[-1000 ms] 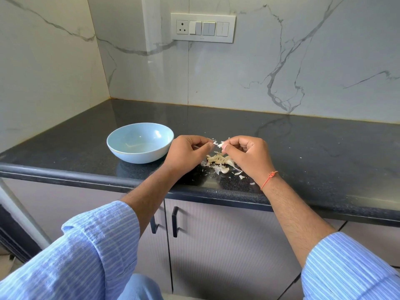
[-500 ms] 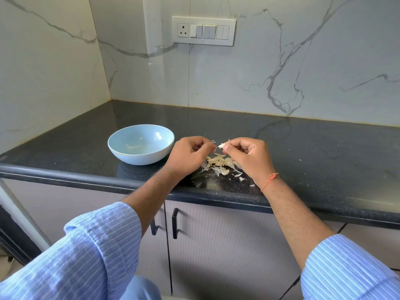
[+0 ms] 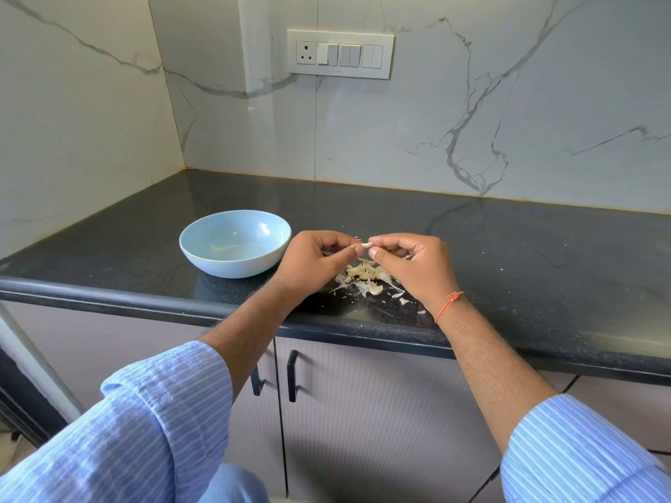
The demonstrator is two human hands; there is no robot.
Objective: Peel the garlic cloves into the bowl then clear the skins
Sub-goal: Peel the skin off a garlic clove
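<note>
As before, both hands (image 3: pixel 366 265) pinch one garlic clove (image 3: pixel 366 245) (bowl (image 3: pixel 203 263) unmoved).

Pretty clearly a home kitchen. You've got a dark speckled stone countertop (image 3: pixel 472 255) running into a corner, with white marble-look wall slabs (image 3: pixel 508 103) right behind it. On the wall above the countertop sits a switch and socket plate (image 3: pixel 340 54). Below the countertop are grey cabinet doors (image 3: pixel 381 412) with black handles (image 3: pixel 291 375). On the countertop, a light blue bowl (image 3: pixel 203 254).
</note>
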